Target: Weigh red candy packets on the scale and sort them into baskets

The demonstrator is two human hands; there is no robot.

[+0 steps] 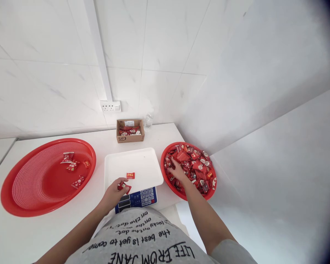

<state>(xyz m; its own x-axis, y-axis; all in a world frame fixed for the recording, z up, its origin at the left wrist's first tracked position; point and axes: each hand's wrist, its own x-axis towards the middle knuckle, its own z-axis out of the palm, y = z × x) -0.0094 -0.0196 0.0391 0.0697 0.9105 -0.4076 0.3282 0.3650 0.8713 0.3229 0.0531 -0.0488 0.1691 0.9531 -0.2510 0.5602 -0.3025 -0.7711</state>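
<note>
My left hand [114, 193] is closed on a small red candy packet [124, 187] above the near edge of the white tray of a weighing scale [143, 157]. Just beyond it, one red packet with yellow print [130, 175] lies flat on that tray. To the right, my right hand [177, 171] reaches into a round red basket [163, 172] heaped with red wrapped packets [200, 167]. Its fingers are among the packets at the basket's left side; whether they grip one is hard to make out. The scale's blue keypad [147, 198] is partly covered by my shirt.
At the left stands a large red mesh basket [27, 183] with several packets in it. A small cardboard box [130, 138] holding more packets sits behind the scale, beside a clear plastic bottle [148, 121]. Walls close in at the back and right.
</note>
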